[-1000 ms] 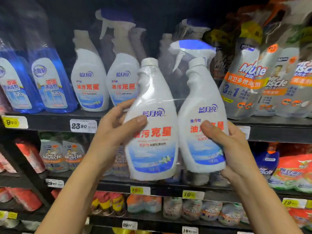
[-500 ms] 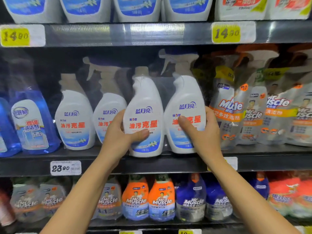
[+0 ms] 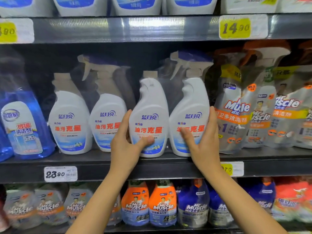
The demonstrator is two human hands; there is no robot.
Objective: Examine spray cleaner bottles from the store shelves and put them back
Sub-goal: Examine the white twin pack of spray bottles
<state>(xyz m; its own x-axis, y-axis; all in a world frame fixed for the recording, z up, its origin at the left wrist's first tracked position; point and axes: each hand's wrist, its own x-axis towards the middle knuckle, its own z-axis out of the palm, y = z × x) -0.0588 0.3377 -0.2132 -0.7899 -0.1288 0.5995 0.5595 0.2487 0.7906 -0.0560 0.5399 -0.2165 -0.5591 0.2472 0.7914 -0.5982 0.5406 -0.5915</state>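
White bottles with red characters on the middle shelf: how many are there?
4: leftmost bottle, second bottle, third bottle in the left hand, fourth bottle in the right hand. Others may hide behind.

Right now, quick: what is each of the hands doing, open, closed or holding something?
Left hand: grips the capped white bottle, thumb across its label.
Right hand: grips the white trigger-spray bottle beside it.

we see white bottles (image 3: 149, 115) with red lettering and blue bands, a yellow price tag (image 3: 235, 28), orange pouches (image 3: 135, 203).
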